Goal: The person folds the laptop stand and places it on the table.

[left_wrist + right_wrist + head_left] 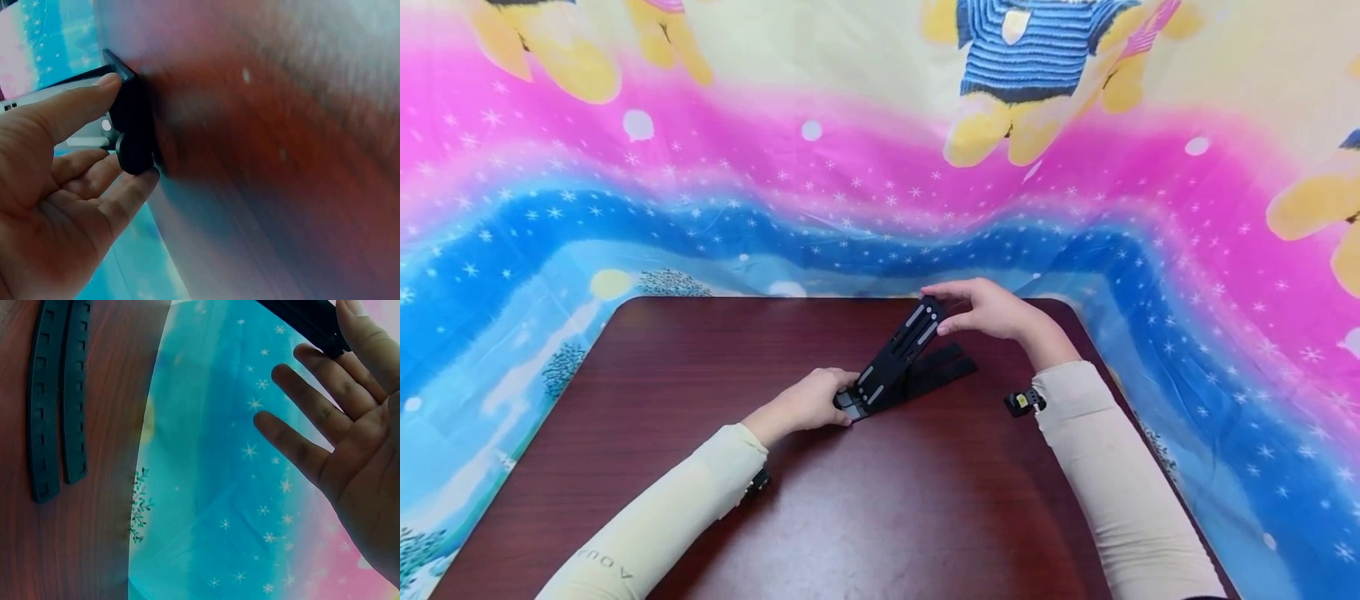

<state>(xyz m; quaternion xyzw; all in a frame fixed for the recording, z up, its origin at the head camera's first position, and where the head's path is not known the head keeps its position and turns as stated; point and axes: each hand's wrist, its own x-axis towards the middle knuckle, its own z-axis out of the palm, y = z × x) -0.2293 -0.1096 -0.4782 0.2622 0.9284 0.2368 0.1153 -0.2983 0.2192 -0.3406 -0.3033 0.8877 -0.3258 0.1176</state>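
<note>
A black folding laptop stand is partly unfolded on the table, its upper arm tilted up to the right with pale grey pads along it. My left hand grips the hinged end, thumb on one side and fingers on the other, as the left wrist view shows. At the raised end my right hand pinches the upper arm's tip between thumb and forefinger; the other fingers spread out in the right wrist view. Two notched base legs lie along the tabletop beneath the raised arm.
The dark reddish-brown wooden table has rounded far corners. Behind and beside it hangs a printed cloth with snowflakes and cartoon bears. A small black wrist camera sits at the right cuff.
</note>
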